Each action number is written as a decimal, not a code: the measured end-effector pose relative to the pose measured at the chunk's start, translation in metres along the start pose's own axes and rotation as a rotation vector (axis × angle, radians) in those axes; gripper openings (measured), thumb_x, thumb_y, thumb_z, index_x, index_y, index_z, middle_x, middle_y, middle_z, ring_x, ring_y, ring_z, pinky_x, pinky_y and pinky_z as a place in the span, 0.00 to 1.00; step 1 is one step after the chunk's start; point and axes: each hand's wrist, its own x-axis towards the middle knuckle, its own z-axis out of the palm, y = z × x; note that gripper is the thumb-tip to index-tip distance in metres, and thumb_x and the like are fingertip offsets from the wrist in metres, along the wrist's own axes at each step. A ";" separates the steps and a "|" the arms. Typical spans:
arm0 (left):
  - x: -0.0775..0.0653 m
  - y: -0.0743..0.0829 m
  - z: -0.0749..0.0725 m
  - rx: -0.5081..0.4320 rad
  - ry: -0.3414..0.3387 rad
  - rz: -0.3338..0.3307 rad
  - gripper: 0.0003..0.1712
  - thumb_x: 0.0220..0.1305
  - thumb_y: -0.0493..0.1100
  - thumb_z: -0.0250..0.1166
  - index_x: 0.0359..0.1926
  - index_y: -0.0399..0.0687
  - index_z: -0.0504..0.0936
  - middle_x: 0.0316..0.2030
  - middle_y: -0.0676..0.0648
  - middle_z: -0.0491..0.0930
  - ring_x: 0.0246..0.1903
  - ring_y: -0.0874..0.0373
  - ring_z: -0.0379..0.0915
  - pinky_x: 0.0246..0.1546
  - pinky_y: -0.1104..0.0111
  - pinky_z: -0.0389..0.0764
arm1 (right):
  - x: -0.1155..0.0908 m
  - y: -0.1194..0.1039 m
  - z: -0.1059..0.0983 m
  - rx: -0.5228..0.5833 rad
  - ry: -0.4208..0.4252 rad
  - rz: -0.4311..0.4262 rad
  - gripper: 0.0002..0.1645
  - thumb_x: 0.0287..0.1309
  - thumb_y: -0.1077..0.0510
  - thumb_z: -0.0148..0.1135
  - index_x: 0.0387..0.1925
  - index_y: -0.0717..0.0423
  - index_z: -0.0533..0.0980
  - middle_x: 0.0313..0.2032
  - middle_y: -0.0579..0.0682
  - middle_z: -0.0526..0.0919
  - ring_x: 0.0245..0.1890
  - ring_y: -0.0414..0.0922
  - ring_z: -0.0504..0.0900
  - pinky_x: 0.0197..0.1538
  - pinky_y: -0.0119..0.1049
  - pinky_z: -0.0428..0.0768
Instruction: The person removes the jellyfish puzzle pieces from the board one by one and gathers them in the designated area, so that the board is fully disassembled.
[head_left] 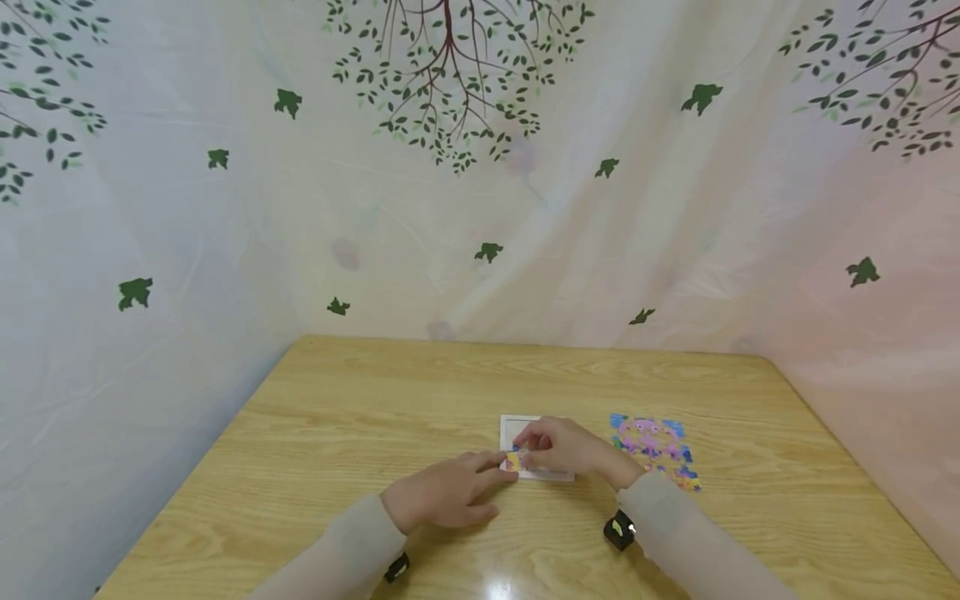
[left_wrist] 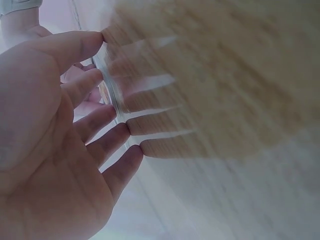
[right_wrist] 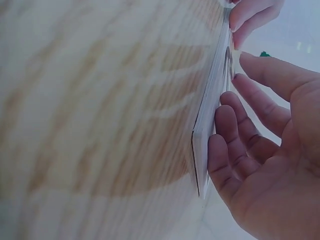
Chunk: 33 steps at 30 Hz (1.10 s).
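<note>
A white puzzle tray (head_left: 555,476) with a raised border lies on the table, partly hidden by the hands. At its lower left is a small yellow, colourful puzzle piece (head_left: 513,462). My right hand (head_left: 564,445) reaches over the tray and pinches this piece between thumb and index finger; the right wrist view shows the thin piece (right_wrist: 234,62) edge-on there. My left hand (head_left: 450,490) lies palm down with its fingers extended, fingertips at the tray's left edge. In the left wrist view the fingertips (left_wrist: 134,152) touch the tabletop.
Right of the tray, partly behind my right forearm, lie several joined or closely laid puzzle pieces (head_left: 651,437) with a pink cartoon creature on blue. The glossy wooden table (head_left: 390,383) meets a hanging cloth (head_left: 420,267) printed with leaves and birds.
</note>
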 end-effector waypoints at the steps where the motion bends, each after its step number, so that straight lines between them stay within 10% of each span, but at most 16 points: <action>1: 0.000 0.000 0.000 0.006 -0.001 0.002 0.32 0.78 0.53 0.59 0.78 0.59 0.66 0.78 0.47 0.60 0.75 0.49 0.59 0.72 0.55 0.68 | 0.000 0.000 0.000 0.010 0.005 0.001 0.14 0.68 0.56 0.68 0.51 0.56 0.83 0.37 0.43 0.83 0.36 0.38 0.79 0.41 0.35 0.79; 18: -0.001 0.000 -0.001 0.005 -0.011 0.004 0.32 0.79 0.53 0.58 0.79 0.60 0.66 0.79 0.47 0.59 0.76 0.48 0.57 0.74 0.55 0.66 | -0.001 -0.003 -0.003 0.129 0.048 0.019 0.08 0.69 0.57 0.68 0.44 0.54 0.78 0.31 0.43 0.85 0.31 0.39 0.79 0.36 0.32 0.76; 33: -0.002 0.002 -0.001 0.005 -0.011 -0.015 0.31 0.79 0.54 0.57 0.79 0.61 0.66 0.79 0.48 0.59 0.76 0.49 0.57 0.74 0.56 0.65 | -0.049 0.028 -0.048 0.062 0.071 -0.006 0.08 0.70 0.56 0.66 0.46 0.54 0.78 0.31 0.44 0.85 0.29 0.37 0.76 0.33 0.30 0.74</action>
